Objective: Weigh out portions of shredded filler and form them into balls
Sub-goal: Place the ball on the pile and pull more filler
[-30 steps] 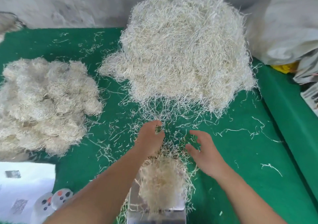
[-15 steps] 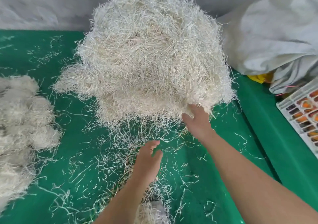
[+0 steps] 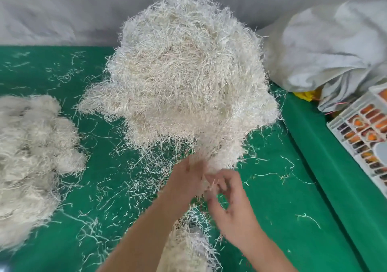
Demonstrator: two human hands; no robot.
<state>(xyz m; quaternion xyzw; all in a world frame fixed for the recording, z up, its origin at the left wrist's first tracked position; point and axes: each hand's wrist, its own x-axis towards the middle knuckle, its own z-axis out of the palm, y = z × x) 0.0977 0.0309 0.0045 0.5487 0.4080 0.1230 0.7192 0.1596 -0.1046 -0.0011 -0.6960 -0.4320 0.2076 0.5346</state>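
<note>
Both hands — left hand (image 3: 188, 177), right hand (image 3: 228, 200) — pinch a tuft at the near edge of the shredded filler pile (image 3: 184, 79) on the tabletop (image 3: 272, 198) — risk: tangled strands drag excess, overshooting the weighed portion.

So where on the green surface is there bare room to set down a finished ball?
Barest: the far-left mat between the wall and the formed balls, and the strip right of both hands toward the raised ledge. Crowded: the big filler pile and the strand litter before it.
</note>
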